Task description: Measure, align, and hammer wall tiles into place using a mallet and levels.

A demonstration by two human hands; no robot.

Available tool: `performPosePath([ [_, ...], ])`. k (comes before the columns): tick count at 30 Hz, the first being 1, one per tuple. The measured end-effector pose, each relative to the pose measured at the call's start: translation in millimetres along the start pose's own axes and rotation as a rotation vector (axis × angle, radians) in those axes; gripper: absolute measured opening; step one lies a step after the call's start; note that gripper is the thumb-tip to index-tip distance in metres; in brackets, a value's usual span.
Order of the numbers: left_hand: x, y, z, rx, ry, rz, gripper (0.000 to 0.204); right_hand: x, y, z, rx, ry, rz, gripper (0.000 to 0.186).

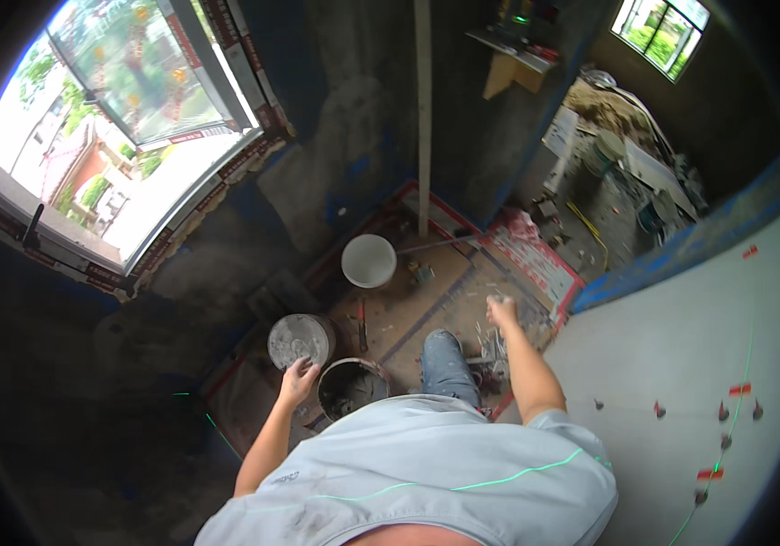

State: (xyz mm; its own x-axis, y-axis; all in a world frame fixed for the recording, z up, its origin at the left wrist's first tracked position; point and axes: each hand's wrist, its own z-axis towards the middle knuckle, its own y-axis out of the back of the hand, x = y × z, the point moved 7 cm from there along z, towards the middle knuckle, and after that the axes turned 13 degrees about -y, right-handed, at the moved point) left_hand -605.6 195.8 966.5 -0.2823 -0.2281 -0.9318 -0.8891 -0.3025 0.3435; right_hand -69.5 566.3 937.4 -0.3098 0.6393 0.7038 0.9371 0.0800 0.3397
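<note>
Round, grey-topped bucket (327, 331) is standing on the brown, sheet-covered floor (408, 314), just beyond the person's left hand (295, 386). Its flat grey surface is filling the mouth almost to the edge; whether that is a lid or the contents is not showing. The left hand's fingers are bending at the near edge, partly apart, and I cannot tell whether they are touching the rim or pinching something small. The right hand (501, 311) is hanging well apart, its fingers curling inward; whether they are enclosing anything is hidden.

Beside the bucket, a dark, round bucket (377, 368) is holding a dark, lumpy mass, while a pale, open white bucket (369, 259) is standing farther off. Between them, a slim red-and-dark tool (362, 326) is lying on the floor.

Judging by looks, the grey-topped bucket is likely being heavy if full, stiff-walled rather than fragile, and perhaps gritty or slick along its edge. Opposite sides of the rim are seeming the surest hold, with the body staying level.
</note>
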Motion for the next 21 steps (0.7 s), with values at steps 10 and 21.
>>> performPosePath([
  [10, 14, -131, -53, -0.718, 0.493, 0.21, 0.065, 657, -190, 271, -0.058, 0.782, -0.161, 0.058],
  [21, -152, -474, -175, -1.061, 1.35, 0.002, 0.065, 803, -288, 320, -0.175, 0.957, -0.405, 0.065],
])
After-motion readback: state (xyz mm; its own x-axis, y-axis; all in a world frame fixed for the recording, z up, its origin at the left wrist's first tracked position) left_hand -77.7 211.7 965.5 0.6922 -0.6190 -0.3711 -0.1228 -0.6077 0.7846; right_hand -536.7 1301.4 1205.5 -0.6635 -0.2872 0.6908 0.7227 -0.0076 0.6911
